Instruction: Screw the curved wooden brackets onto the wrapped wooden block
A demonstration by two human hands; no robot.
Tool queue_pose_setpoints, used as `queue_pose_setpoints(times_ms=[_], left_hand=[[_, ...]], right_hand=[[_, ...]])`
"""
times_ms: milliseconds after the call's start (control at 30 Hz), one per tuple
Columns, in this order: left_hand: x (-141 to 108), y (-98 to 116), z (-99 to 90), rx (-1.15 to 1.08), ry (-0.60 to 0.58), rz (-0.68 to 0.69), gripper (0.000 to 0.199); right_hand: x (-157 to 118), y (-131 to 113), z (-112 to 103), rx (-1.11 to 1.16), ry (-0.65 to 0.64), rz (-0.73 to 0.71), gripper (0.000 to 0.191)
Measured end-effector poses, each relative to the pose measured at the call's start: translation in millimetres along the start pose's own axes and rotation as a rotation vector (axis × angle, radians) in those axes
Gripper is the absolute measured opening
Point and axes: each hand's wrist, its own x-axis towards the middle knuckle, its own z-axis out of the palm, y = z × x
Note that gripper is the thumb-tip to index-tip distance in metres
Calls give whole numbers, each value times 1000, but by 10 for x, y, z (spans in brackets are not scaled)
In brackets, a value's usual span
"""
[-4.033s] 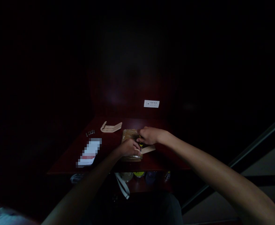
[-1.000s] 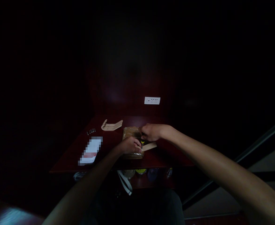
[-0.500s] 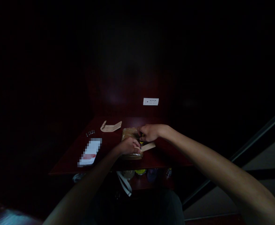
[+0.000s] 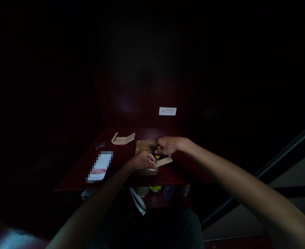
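Observation:
A tape-wrapped brown package (image 4: 145,145) lies on the dark red table (image 4: 77,174). My left hand (image 4: 143,160) rests over its front part, with fingers closed on the left end of a flat light wooden piece (image 4: 165,161). My right hand (image 4: 166,145) is closed round a yellow and black screwdriver (image 4: 158,155) held upright, its lower end close to my left fingertips. Something small and metallic is by the tip, too small to make out.
A curved wooden piece (image 4: 123,139) lies at the back left. Several small metal pins (image 4: 100,145) and a phone with a blurred screen (image 4: 100,167) are at the left. Jars (image 4: 155,188) and a white strap (image 4: 139,202) show below the tabletop. A socket (image 4: 167,111) is on the wall.
My right hand has shifted slightly and turned a little about the screwdriver, showing more of its yellow handle. My left hand keeps its place on the wooden piece.

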Motion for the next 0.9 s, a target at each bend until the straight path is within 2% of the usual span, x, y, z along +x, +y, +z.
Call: queue_pose_setpoints(times_ms=[100,200,300,367,700,900], left_hand=[[-3,0,-8,21,9,21,36],[4,-24,-12,31,8,37,33],[18,-51,-5,-13,-14,34,34],[23,-54,2,-22,-21,27,33],[21,-35,3,-5,-6,2,32],[9,-20,-9,20,5,9,36]], right_hand=[[-22,-21,-13,-29,53,-40,43],[-44,-50,-25,-66,94,-98,36],[-44,-73,-19,-113,110,-103,29],[-30,-78,-8,-134,124,-97,31],[-14,-36,18,-59,113,-46,42],[-58,-67,8,-71,140,-120,32]])
